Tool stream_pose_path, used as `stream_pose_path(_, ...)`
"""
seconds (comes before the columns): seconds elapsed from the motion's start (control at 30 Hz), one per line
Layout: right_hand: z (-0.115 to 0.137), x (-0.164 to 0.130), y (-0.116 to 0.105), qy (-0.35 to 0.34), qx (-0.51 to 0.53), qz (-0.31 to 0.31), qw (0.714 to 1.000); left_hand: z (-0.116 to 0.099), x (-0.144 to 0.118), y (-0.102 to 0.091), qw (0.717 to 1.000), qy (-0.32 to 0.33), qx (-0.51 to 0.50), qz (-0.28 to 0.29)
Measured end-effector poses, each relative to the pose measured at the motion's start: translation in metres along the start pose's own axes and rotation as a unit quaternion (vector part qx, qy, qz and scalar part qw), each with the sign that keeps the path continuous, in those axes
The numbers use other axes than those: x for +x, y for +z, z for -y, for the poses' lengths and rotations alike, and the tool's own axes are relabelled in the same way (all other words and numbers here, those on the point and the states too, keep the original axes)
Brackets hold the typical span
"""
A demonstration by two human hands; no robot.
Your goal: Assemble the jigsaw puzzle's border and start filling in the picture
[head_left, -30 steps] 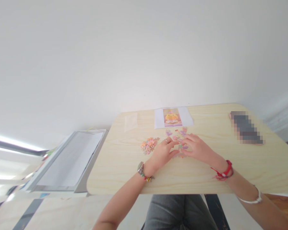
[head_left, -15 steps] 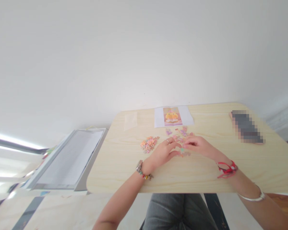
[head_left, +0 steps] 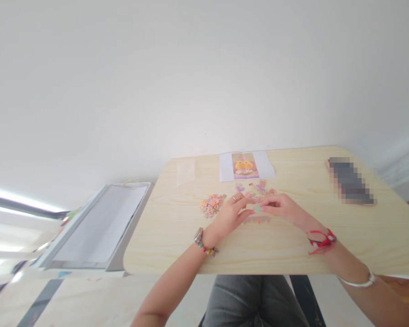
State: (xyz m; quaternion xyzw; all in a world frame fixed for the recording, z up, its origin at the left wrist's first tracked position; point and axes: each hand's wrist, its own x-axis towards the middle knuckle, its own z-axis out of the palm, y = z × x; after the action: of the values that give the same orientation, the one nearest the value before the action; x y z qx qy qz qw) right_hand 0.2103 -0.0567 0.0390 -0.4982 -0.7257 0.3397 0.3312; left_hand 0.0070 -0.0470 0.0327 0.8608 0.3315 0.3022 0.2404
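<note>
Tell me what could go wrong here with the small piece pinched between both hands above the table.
The small green piece sits only at the fingertips of the left hand and right hand; it could slip and drop among the loose pieces. The joined strip lies just under the hands, so a lowered wrist might scatter it.

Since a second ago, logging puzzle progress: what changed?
The right hand lifted off the loose pieces and now pinches a small green piece against the left hand fingertips, uncovering a joined strip. Reference picture and pile stayed put.
</note>
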Motion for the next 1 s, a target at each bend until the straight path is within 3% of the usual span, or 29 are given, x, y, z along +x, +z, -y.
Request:
stream_pose_path(0.1, -0.002, 0.000, 0.004, 0.021, 0.033, 0.007, 0.999, 0.001, -0.002, 0.006, 0.997, -0.024, 0.038, -0.069)
stream_pose_path(0.3, 0.000, -0.001, 0.009, 0.117, 0.164, 0.012, 0.980, 0.001, -0.005, 0.012, 0.986, -0.007, 0.122, -0.109)
stream_pose_path(0.4, -0.001, -0.001, 0.011, 0.132, 0.188, 0.012, 0.973, -0.001, -0.005, 0.012, 0.981, 0.019, 0.140, -0.134)
stream_pose_path(0.5, -0.005, -0.002, 0.012, 0.097, 0.162, 0.017, 0.982, -0.003, -0.005, 0.010, 0.980, 0.029, 0.145, -0.132)
stream_pose_path(0.67, -0.008, -0.004, 0.007, -0.026, 0.019, -0.016, 0.999, -0.003, -0.005, 0.009, 0.984, 0.016, 0.127, -0.124)
stream_pose_path(0.83, -0.006, -0.004, 0.001, -0.127, -0.104, -0.003, 0.986, -0.002, -0.005, 0.010, 0.985, 0.013, 0.124, -0.118)
stream_pose_path(1.0, -0.011, -0.015, -0.003, -0.157, -0.181, 0.002, 0.971, -0.003, -0.006, 0.014, 0.987, 0.013, 0.147, -0.064)
